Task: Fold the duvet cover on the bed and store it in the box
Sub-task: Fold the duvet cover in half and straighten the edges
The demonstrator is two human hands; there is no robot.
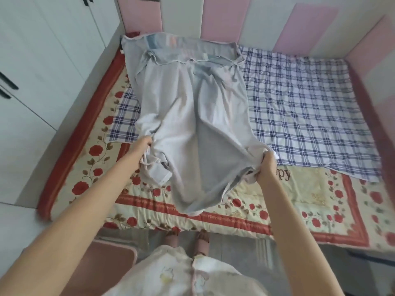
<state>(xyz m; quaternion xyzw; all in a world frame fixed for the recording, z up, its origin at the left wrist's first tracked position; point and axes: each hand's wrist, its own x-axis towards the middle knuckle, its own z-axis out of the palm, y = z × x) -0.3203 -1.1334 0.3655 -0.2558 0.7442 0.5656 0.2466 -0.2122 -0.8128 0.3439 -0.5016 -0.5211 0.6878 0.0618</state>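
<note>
A pale grey duvet cover (pixel 192 116) lies lengthwise on the bed (pixel 299 189), its far end bunched against the pink and white padded wall panels (pixel 215 16). The left hand (pixel 145 146) grips a gathered near corner with curled fingers, and the right hand (pixel 267 165) clutches the opposite near corner, lifting that end so the middle sags toward the bed's edge. Beneath it lie a blue plaid sheet (pixel 303 107) and a rose-patterned quilt (pixel 299 201). White wardrobe doors (pixel 42 60) stand at the left.
</note>
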